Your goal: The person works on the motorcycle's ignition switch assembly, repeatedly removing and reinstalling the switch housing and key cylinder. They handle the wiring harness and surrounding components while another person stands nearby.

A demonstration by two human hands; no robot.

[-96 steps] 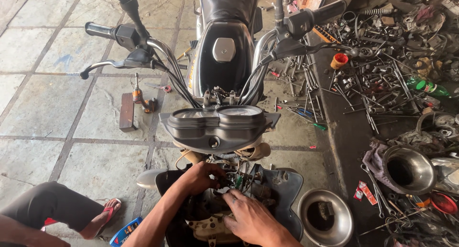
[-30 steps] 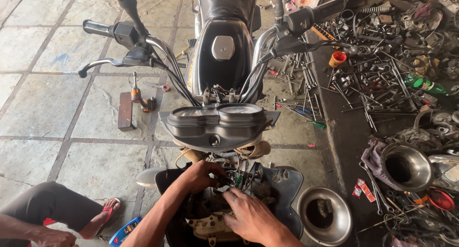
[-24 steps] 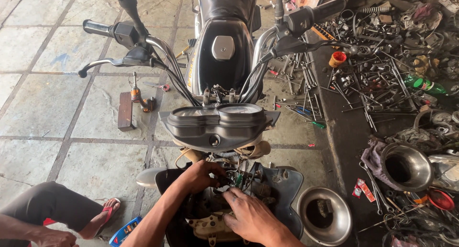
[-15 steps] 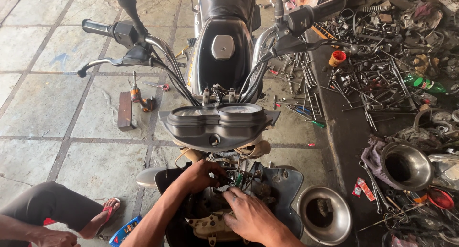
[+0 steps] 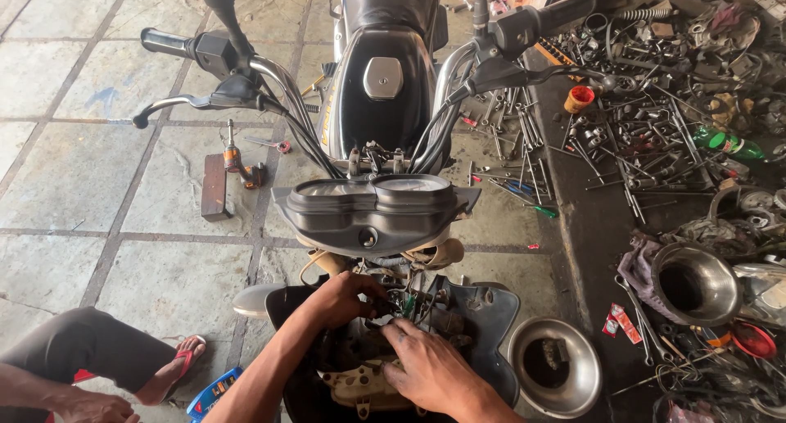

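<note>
I look down at a black motorbike (image 5: 385, 87) standing on the stone floor (image 5: 98, 185). Its grey dial cluster (image 5: 375, 210) sits just above my hands. Under it is the open black headlight shell (image 5: 491, 316), full of wires (image 5: 409, 300). My left hand (image 5: 340, 296) is inside the shell, its fingers pinched together on the wires. My right hand (image 5: 430, 370) lies lower in the shell, fingers curled, touching the wires and resting on a cream plastic part (image 5: 360, 386). I cannot tell if it grips anything. A shiny round headlight bowl (image 5: 555, 378) lies on the floor just right of the shell. Many small tools (image 5: 639, 120) are spread on the right.
</note>
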